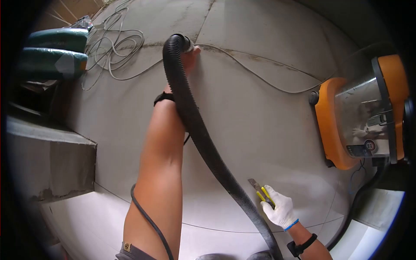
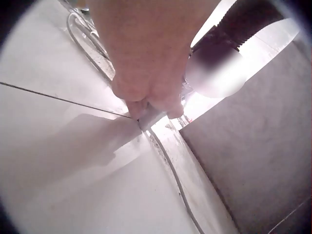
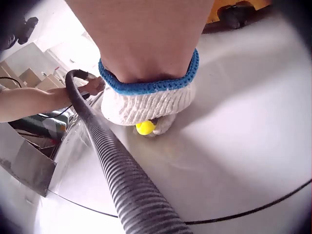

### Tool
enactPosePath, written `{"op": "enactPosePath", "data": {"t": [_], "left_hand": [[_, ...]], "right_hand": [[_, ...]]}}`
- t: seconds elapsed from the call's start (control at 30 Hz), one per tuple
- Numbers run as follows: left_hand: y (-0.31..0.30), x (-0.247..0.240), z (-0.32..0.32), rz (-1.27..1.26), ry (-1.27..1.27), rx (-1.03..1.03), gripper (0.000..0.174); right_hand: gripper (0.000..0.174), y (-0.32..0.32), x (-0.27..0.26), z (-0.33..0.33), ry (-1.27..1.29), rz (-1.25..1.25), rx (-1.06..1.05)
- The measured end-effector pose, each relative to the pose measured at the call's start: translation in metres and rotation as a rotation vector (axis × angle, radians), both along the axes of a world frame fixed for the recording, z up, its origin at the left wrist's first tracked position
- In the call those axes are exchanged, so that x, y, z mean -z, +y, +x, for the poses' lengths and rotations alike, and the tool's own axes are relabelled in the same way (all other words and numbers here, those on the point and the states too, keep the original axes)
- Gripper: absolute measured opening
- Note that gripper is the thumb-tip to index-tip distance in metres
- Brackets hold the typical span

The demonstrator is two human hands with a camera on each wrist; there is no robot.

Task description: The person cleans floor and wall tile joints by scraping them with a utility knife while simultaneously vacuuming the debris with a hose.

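Observation:
My bare left hand (image 1: pixel 189 54) grips the nozzle end of a black ribbed vacuum hose (image 1: pixel 203 143) and presses it onto a tile joint far ahead on the grey tiled floor (image 1: pixel 260 125). In the left wrist view my left hand (image 2: pixel 146 92) has its fingers curled round the grey nozzle tip (image 2: pixel 151 118), which sits on the joint. My right hand (image 1: pixel 277 208), in a white knit glove with a blue cuff, holds a yellow-handled utility knife (image 1: pixel 261 192) low over the floor; the knife's yellow end (image 3: pixel 145 127) shows under the right hand (image 3: pixel 146 109) in the right wrist view.
An orange and steel vacuum cleaner (image 1: pixel 359 112) stands at the right. A thin grey cable (image 1: pixel 260 78) runs across the tiles to a loose coil (image 1: pixel 115 47) at the back left. Green bags (image 1: pixel 54 56) and a concrete step (image 1: pixel 47 160) lie at the left.

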State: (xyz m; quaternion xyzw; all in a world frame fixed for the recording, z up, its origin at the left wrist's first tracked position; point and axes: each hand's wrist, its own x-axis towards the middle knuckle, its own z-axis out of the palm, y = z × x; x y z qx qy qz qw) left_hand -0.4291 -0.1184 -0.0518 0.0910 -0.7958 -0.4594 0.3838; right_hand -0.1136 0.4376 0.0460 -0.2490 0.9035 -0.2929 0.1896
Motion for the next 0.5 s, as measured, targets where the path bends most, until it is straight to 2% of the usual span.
{"op": "enactPosePath", "data": {"t": [0.03,0.1,0.17,0.23,0.27,0.37,0.43,0.5], "left_hand": [[0.001,-0.011,-0.002,0.002,-0.002,0.009,0.054],[0.013,-0.039,0.000,-0.304,-0.032,-0.183,0.055],[0.011,-0.043,-0.014,-0.257,-0.132,-0.172,0.059],[-0.005,-0.033,-0.030,-0.176,-0.039,-0.013,0.065],[0.014,-0.061,-0.023,-0.227,-0.302,-0.118,0.067],[-0.002,-0.043,-0.035,-0.340,-0.343,-0.192,0.066],[-0.023,-0.014,-0.032,-0.327,-0.326,-0.197,0.063],[-0.023,-0.026,-0.013,-0.315,-0.314,-0.204,0.061]], "right_hand": [[0.059,-0.001,0.000,-0.002,-0.002,0.002,0.009],[0.059,-0.001,-0.003,-0.003,-0.052,0.026,0.019],[0.058,-0.001,-0.001,-0.004,-0.056,0.028,0.023],[0.057,-0.002,0.000,-0.003,-0.025,-0.048,0.034],[0.057,-0.001,0.000,-0.002,-0.027,-0.048,0.037],[0.057,0.001,0.001,-0.001,0.006,-0.034,0.030],[0.057,0.002,0.004,0.000,0.008,-0.015,0.024],[0.057,0.004,0.006,-0.001,0.026,-0.011,0.012]]}}
